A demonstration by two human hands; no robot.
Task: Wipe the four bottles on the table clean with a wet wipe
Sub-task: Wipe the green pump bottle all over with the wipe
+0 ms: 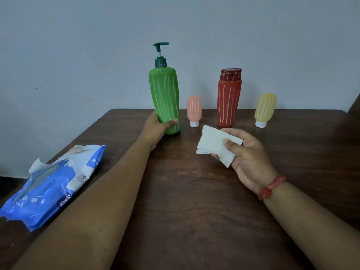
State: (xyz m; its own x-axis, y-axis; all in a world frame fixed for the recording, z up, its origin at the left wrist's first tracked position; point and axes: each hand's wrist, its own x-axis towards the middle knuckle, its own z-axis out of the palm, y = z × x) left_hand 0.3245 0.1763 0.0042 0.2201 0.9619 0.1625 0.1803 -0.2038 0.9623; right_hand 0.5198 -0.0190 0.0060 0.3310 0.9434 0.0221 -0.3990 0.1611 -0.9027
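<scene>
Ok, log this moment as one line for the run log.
left hand: grips green pump bottle upright on table | right hand: holds wet wipe | wipe and bottle apart

1. Dark brown wooden table [194, 191], grain showing, reaching back to the wall.
2. Plain pale grey-blue wall [78, 45] behind, with a small dark mark at left.
3. Red thread bracelet [271, 187], wound round the wrist at right.
4. Strip of dark floor [7, 182] visible past the table's left edge.
</scene>
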